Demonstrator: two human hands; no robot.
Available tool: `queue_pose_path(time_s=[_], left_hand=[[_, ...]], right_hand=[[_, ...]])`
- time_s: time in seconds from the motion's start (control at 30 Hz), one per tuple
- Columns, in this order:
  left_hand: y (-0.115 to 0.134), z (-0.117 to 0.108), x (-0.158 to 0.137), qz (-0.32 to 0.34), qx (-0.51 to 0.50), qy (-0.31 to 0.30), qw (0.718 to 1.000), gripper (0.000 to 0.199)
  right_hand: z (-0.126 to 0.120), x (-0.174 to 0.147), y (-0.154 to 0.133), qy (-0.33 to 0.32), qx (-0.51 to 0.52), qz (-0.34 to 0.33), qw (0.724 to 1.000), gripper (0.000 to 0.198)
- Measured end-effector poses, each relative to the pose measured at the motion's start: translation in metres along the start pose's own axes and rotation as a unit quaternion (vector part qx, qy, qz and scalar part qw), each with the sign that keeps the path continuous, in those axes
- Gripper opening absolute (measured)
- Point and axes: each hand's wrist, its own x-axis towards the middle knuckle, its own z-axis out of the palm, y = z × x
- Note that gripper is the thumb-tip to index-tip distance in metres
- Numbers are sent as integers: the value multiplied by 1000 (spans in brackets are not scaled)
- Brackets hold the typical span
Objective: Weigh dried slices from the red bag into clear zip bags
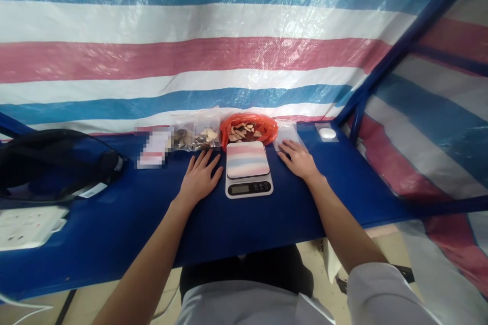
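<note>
My left hand (201, 176) lies flat on the blue table, fingers spread, just left of a kitchen scale (249, 188) with a reflective top plate. On the scale's other side, my right hand (297, 158) rests palm down, its fingers on a clear plastic bag (286, 130). Behind the scale sits an open red plastic bag (270, 132) holding dried, pale brown slices (244, 131). To its left are two clear zip bags with dried pieces in them, one bag (206, 134) nearer the red bag and another bag (183, 138) farther left.
A blurred-out packet (152, 150) lies left of the zip bags. Farther left are a black headset (110, 162) and a white power strip (28, 226). A small white object in a clear bag (327, 133) lies at the back right. Striped sheeting (190, 56) hangs behind the blue table (236, 228).
</note>
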Motion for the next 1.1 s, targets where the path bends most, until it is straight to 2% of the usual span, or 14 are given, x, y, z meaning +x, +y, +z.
queue_pose_path(time_s=[0.67,1.1], left_hand=[[1,1,-1,1,-3,-2,1000,53],[3,-3,-2,-7,0,-11,1000,51]], right_hand=[[-7,0,-10,21,-5,8,1000,31],[-12,0,-20,38,-3,43,998,27]])
